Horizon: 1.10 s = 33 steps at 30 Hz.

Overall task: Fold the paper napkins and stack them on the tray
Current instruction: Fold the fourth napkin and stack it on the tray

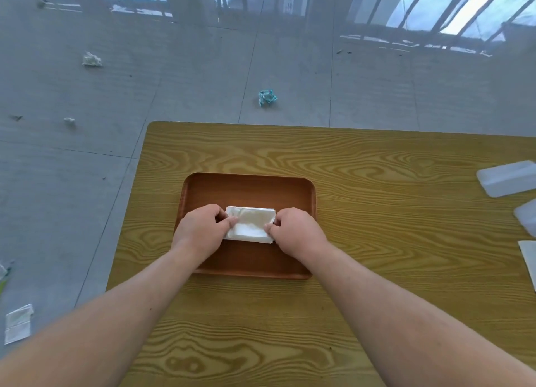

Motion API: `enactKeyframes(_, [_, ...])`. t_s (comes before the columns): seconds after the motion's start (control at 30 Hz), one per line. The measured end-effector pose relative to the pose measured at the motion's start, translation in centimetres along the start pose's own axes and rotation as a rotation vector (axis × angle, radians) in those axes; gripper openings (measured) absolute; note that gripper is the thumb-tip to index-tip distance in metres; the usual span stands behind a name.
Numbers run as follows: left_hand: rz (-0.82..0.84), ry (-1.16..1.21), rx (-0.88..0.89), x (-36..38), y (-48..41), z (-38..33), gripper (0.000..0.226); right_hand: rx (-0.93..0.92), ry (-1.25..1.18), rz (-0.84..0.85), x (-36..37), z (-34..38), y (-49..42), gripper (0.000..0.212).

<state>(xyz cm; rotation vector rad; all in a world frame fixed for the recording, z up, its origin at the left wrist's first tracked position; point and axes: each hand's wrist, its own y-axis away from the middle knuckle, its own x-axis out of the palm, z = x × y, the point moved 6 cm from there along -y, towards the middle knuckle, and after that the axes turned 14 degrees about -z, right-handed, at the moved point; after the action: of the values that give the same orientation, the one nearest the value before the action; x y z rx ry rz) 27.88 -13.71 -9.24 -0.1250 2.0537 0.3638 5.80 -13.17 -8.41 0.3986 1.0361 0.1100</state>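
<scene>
Left hand [200, 230] and right hand [295, 231], fingers curled, pinch opposite ends of the folded white paper napkin stack [251, 224] lying on the brown rectangular wooden tray [249, 189], centre frame.

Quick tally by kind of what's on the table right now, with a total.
Brown tray: 1
Stack of folded white napkins, on the tray, held at its ends by the left hand and right hand: 1
Translucent plastic packs at the right edge: 2
White sheet, cut off at the right edge: 1
Total: 5
</scene>
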Motion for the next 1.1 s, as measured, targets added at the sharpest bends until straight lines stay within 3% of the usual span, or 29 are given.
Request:
enactKeyframes(0.3, [-0.059,-0.069,0.068,-0.5,0.3,-1.3,0.032,-0.064,0.125,-0.112,0.2,0.0,0.4,0.037])
enactKeyframes(0.5, [-0.065,-0.135,0.230,-0.9,1.8,-6.2,0.010,-0.177,0.052,-0.230,-1.6,-0.8,2.3,0.029])
enactKeyframes(0.57, [-0.005,-0.115,0.345,0.2,3.2,-9.2,0.029,-0.176,-0.043,-0.313,-3.4,-3.3,3.4,0.021])
enactKeyframes(0.63, [0.054,-0.114,0.480,1.6,4.9,-12.3,0.048,-0.145,-0.106,-0.403,-5.3,-7.1,4.7,0.030])
enactKeyframes(0.83, [0.246,-0.390,0.922,8.5,10.6,-21.4,0.084,0.072,0.058,-0.578,-12.1,-23.6,9.3,0.064])
enactKeyframes(0.97, [0.370,-0.446,1.008,13.2,14.0,-24.7,0.085,0.345,0.136,-0.603,-16.1,-34.8,12.3,0.080])
enactKeyframes(1.1, [0.411,-0.478,1.016,16.1,15.6,-26.7,0.083,0.617,0.149,-0.467,-17.1,-42.3,14.3,0.082])
